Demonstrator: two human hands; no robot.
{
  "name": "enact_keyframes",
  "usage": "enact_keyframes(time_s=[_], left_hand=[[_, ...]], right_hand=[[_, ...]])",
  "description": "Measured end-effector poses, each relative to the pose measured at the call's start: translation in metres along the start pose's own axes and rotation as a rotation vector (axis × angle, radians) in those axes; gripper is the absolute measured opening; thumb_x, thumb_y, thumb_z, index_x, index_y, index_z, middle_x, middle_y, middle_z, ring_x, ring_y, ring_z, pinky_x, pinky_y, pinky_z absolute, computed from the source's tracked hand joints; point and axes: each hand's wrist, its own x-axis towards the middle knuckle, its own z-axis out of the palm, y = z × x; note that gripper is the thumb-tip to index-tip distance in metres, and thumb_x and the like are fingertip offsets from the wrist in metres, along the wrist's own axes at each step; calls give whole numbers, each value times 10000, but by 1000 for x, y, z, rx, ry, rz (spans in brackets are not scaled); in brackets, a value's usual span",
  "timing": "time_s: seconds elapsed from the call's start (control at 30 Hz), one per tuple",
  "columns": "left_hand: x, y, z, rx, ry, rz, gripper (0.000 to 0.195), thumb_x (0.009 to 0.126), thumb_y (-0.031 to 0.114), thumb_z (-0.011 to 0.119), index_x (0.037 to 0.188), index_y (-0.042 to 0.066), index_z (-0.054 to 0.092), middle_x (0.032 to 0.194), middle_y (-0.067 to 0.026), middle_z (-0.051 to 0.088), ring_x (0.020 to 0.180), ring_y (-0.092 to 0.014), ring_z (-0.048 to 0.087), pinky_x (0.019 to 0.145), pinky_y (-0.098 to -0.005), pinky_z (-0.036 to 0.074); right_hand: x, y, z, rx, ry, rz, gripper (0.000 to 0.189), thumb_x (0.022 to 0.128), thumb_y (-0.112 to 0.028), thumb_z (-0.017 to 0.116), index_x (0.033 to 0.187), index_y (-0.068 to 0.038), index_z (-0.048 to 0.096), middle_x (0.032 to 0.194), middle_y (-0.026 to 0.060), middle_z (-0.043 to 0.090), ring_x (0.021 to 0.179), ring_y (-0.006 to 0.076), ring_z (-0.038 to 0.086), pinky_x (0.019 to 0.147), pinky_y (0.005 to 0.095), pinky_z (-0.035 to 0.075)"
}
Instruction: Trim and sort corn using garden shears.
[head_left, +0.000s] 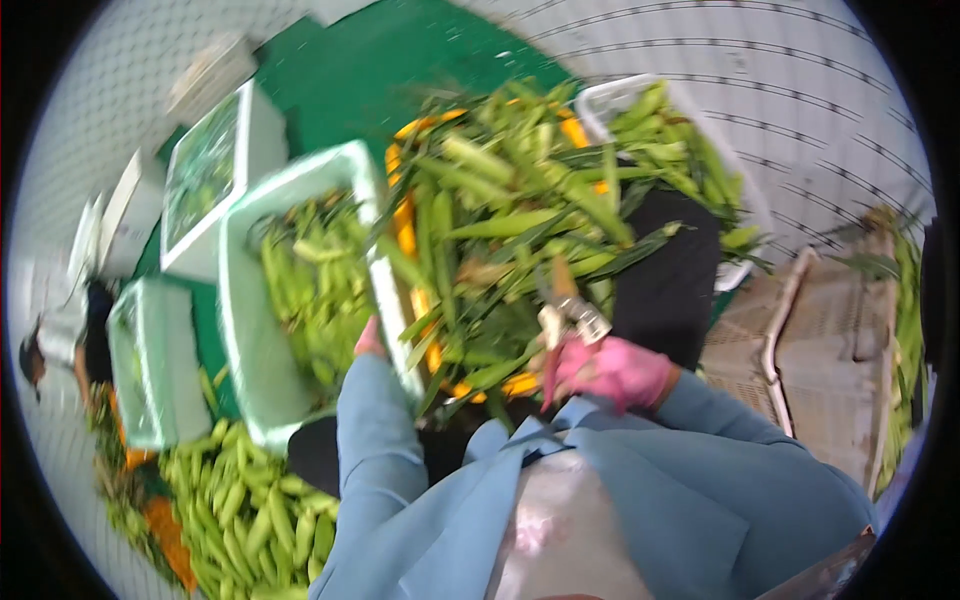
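My right hand (611, 371), in a pink glove, is closed around a pair of pruning shears (577, 315) above a yellow basket (405, 232) heaped with corn husks, leaves and ears of corn (480, 161). My left hand (369, 337), of which only a small pink-gloved part shows, is at the right side of a foam box (244, 315) lined with green-tinted plastic film. Green ears of corn in their husks (322, 277) lie in that box. Whether the left hand holds anything is hidden by the sleeve and blur.
A white basket of corn (592, 105) stands beyond the yellow one. More foam boxes (266, 135) are at the left, with a corn pile (247, 517) at the lower left. A brown plastic crate (739, 337) is at the right. Another person (64, 337) is at the far left.
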Motion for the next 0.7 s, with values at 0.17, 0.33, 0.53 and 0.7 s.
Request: enact_keyframes(time_s=[0.17, 0.33, 0.53, 0.7], left_hand=[[-94, 15, 102, 267, 412, 187, 414, 928, 248, 586, 1311, 95, 557, 1257, -125, 609, 1009, -277, 606, 881, -411, 499], [-224, 0, 216, -45, -4, 448, 405, 884, 308, 657, 1204, 88, 544, 1014, -69, 600, 907, -213, 575, 796, -396, 501], [-325, -23, 271, 830, -20, 894, 654, 775, 17, 712, 1354, -12, 409, 1201, -114, 575, 1062, -179, 577, 917, -304, 470], [-333, -45, 286, 1144, -102, 925, 744, 710, 93, 759, 1372, 24, 427, 1191, -127, 599, 1102, -216, 603, 943, -312, 465]], right_hand=[[32, -25, 2, -236, 25, -129, 604, 802, -30, 548, 1385, -32, 393, 1293, 108, 531, 1159, 214, 527, 1020, 377, 420], [53, -25, 0, -417, 39, -210, 580, 799, -106, 594, 1355, -40, 443, 1161, 62, 559, 982, 147, 549, 917, 302, 430], [59, -45, 1, -1122, 173, -420, 675, 772, -172, 687, 1367, -29, 402, 1152, 160, 547, 1039, 298, 549, 937, 353, 448], [55, -61, -20, -1685, 328, -522, 758, 706, -400, 739, 1309, -47, 444, 1212, 196, 509, 1166, 383, 479, 1021, 452, 369]])
